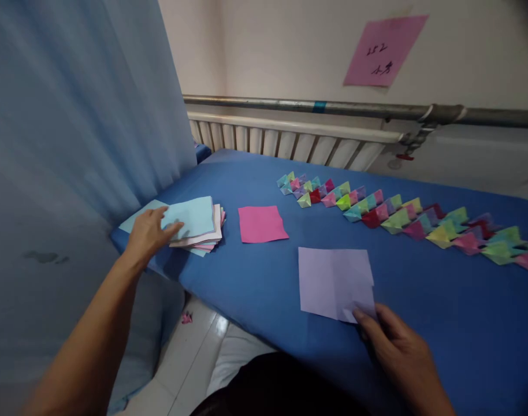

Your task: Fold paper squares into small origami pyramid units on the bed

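Note:
My left hand is over the left end of a stack of paper sheets, light blue on top, its fingers apart and nothing between them. Between thumb and fingers, my right hand pinches the lower right corner of a lilac sheet, which has a crease near its middle. A pink square sheet lies on the blue surface between the stack and the lilac sheet. Whether my left fingertips touch the top sheet, I cannot tell.
Rows of folded colourful paper pieces run along the right of the blue surface. A radiator and a metal pipe stand behind. A blue curtain hangs at left. A pink note is on the wall.

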`<action>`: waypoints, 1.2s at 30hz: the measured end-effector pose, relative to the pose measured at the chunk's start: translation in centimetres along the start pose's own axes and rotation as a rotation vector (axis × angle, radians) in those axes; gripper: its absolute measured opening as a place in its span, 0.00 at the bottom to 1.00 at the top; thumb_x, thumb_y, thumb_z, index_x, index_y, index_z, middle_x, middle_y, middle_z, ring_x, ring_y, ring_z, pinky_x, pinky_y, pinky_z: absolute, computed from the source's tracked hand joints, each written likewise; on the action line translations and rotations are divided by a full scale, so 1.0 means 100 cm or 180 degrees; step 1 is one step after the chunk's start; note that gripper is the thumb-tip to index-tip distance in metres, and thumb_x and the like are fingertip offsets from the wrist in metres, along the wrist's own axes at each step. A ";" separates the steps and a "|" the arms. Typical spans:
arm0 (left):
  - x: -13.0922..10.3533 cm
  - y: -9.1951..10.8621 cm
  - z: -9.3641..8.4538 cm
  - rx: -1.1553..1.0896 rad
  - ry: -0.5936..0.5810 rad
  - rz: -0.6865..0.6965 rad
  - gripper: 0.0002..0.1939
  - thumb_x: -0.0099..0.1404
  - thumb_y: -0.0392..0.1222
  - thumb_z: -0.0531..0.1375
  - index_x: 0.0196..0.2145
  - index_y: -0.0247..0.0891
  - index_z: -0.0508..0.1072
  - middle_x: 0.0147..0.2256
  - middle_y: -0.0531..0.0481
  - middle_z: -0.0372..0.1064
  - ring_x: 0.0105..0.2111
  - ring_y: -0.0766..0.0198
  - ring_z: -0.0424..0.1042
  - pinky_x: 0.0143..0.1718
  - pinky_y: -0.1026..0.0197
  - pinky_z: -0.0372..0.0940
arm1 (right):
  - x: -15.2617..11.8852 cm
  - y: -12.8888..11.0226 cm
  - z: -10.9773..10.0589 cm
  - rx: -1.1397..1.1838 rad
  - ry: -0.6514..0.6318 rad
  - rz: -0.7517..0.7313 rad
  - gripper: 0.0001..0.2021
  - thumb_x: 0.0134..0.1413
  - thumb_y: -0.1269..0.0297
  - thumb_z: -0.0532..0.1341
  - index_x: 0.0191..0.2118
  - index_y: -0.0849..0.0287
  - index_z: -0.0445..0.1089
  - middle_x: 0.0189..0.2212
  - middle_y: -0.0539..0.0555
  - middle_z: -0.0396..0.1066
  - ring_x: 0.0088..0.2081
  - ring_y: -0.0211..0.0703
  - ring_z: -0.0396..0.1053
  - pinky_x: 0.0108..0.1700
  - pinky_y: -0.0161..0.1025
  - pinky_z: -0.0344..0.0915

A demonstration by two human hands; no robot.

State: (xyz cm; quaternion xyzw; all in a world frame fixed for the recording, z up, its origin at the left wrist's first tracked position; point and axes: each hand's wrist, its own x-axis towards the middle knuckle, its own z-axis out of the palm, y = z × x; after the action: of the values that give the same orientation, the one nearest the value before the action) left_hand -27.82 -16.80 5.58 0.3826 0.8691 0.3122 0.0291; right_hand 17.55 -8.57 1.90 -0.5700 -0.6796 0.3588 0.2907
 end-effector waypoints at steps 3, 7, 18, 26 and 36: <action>-0.013 0.016 0.014 0.0842 -0.0619 0.1002 0.42 0.52 0.61 0.62 0.60 0.37 0.63 0.58 0.38 0.63 0.58 0.44 0.60 0.58 0.45 0.55 | -0.001 0.000 0.001 0.0029 0.0001 -0.0031 0.15 0.46 0.48 0.59 0.21 0.54 0.63 0.16 0.47 0.62 0.20 0.39 0.60 0.24 0.35 0.57; -0.027 0.031 0.039 0.1488 -0.0873 0.0968 0.43 0.55 0.62 0.61 0.63 0.40 0.58 0.62 0.37 0.57 0.60 0.41 0.56 0.56 0.41 0.56 | -0.003 0.001 0.001 0.0027 0.0025 -0.0040 0.14 0.48 0.50 0.59 0.24 0.54 0.65 0.17 0.46 0.60 0.20 0.39 0.59 0.24 0.34 0.56; -0.029 0.029 0.038 0.0094 -0.0571 0.0539 0.21 0.63 0.53 0.49 0.46 0.41 0.73 0.46 0.46 0.74 0.49 0.52 0.69 0.50 0.56 0.61 | -0.001 0.003 -0.001 -0.0071 -0.0080 -0.0026 0.14 0.50 0.50 0.58 0.23 0.55 0.64 0.17 0.47 0.59 0.22 0.39 0.59 0.26 0.35 0.57; -0.031 0.018 0.023 -0.0605 -0.0050 -0.0097 0.19 0.63 0.56 0.47 0.30 0.40 0.69 0.27 0.52 0.68 0.31 0.59 0.67 0.33 0.61 0.63 | 0.003 0.002 -0.002 -0.0160 -0.0056 0.0139 0.15 0.45 0.47 0.57 0.22 0.55 0.65 0.17 0.48 0.61 0.21 0.40 0.60 0.26 0.36 0.57; -0.028 -0.001 0.024 -0.1078 0.0177 -0.0429 0.23 0.64 0.57 0.47 0.38 0.37 0.72 0.38 0.48 0.74 0.44 0.54 0.68 0.44 0.59 0.64 | 0.006 0.007 0.000 -0.0275 0.0040 0.0201 0.17 0.41 0.44 0.58 0.21 0.53 0.65 0.17 0.48 0.62 0.21 0.42 0.62 0.24 0.36 0.58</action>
State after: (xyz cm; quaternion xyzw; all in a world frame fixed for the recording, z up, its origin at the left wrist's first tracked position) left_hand -25.25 -17.56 3.08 0.3043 0.8282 0.4619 0.0900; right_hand 17.82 -7.90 1.28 -0.6054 -0.6743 0.3346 0.2586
